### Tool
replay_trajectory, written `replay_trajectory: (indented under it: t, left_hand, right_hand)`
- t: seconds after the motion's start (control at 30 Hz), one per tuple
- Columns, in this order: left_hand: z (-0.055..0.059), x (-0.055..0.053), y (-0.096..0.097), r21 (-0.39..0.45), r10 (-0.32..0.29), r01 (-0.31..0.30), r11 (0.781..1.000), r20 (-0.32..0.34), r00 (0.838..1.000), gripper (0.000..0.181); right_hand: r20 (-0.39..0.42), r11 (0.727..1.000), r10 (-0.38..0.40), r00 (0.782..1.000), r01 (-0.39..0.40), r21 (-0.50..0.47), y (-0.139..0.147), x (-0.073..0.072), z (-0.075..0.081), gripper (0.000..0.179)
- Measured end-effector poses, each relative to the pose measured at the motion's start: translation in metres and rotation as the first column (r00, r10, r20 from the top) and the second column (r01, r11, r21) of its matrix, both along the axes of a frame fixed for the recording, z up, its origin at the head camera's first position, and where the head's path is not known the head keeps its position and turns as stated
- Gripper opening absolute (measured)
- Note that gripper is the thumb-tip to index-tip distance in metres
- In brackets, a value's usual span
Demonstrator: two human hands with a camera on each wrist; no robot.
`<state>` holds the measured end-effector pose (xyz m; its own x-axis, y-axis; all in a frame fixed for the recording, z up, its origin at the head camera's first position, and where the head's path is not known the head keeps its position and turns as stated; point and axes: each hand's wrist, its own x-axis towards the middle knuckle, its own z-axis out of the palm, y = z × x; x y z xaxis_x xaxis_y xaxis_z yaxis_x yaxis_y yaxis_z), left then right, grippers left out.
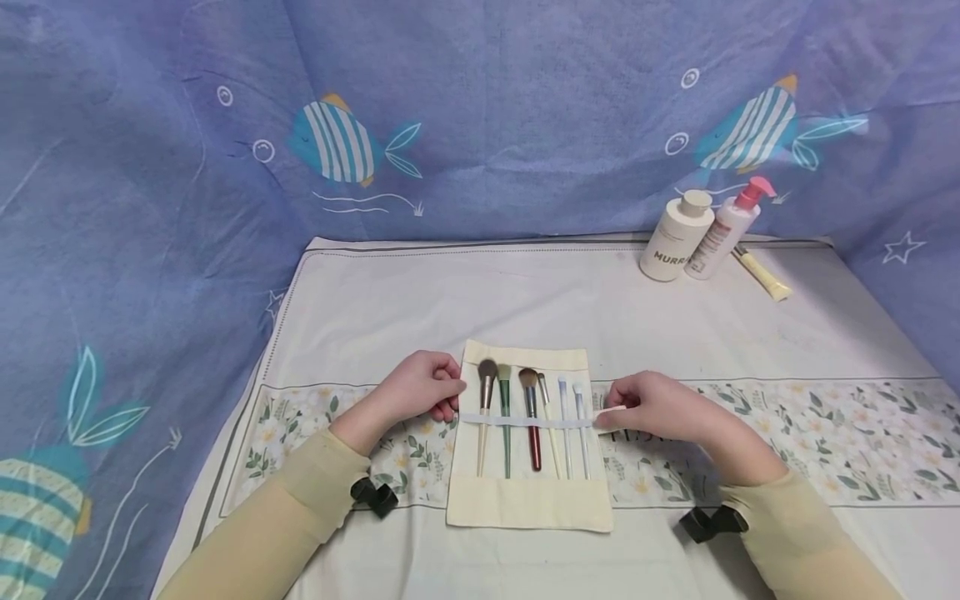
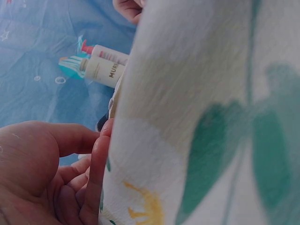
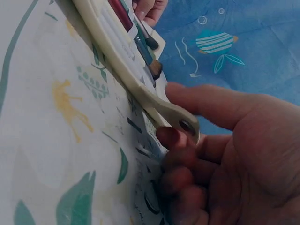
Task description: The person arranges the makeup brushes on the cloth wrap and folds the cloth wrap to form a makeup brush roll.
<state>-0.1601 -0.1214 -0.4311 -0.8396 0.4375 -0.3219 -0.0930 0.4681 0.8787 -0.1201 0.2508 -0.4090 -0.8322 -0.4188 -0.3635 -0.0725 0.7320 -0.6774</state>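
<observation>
A cream fabric makeup brush roll (image 1: pixel 525 502) lies spread flat on the table. A pale elastic band (image 1: pixel 517 422) crosses several makeup brushes (image 1: pixel 506 433) lying side by side, heads toward the far edge. At the roll's left edge, my left hand (image 1: pixel 420 385) pinches the fabric between thumb and forefinger, other fingers curled beneath. My right hand (image 1: pixel 656 406) is at the opposite edge, its thumb and fingers around a short tab with a round snap (image 3: pixel 186 125). In the right wrist view, a red-handled brush (image 3: pixel 121 15) shows beyond the tab.
At the back right stand a white capped bottle (image 1: pixel 666 242) and a pump bottle (image 1: pixel 723 237) with a pink top. Beside them lies a small yellow tube (image 1: pixel 765 275). A floral-banded cloth (image 1: pixel 315 417) covers the table, and a blue fish-print curtain (image 1: pixel 495 125) hangs behind.
</observation>
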Motion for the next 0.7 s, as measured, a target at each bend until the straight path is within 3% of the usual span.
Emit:
replay_trajectory:
  t: [0.17, 0.27, 0.5, 0.7]
  left_hand:
    - [0.0012, 0.0002, -0.0008, 0.015, 0.024, -0.024, 1.000, 0.004, 1.000, 0.058]
    - [0.0020, 0.0001, -0.0010, 0.015, 0.032, -0.032, 0.999, 0.017, 0.999, 0.070]
    - [0.0026, -0.0005, -0.0001, 0.021, 0.034, -0.035, 0.999, 0.033, 0.999, 0.072]
    - [0.0026, -0.0013, 0.0008, 0.038, 0.031, -0.033, 0.999, 0.049, 0.998, 0.071]
  right_hand:
    - [0.091, 0.999, 0.049, 0.995, -0.048, -0.014, 0.0009, 0.0024, 0.0016, 0.033]
    - [0.114, 0.998, 0.052, 0.992, -0.049, -0.031, 0.0014, 0.0026, 0.0008, 0.030]
    - [0.113, 0.998, 0.050, 0.992, -0.044, -0.053, 0.0042, 0.0005, -0.0001, 0.019]
    - [0.109, 0.997, -0.007, 0.994, 0.015, -0.071, 0.0064, -0.0043, -0.0001, 0.015]
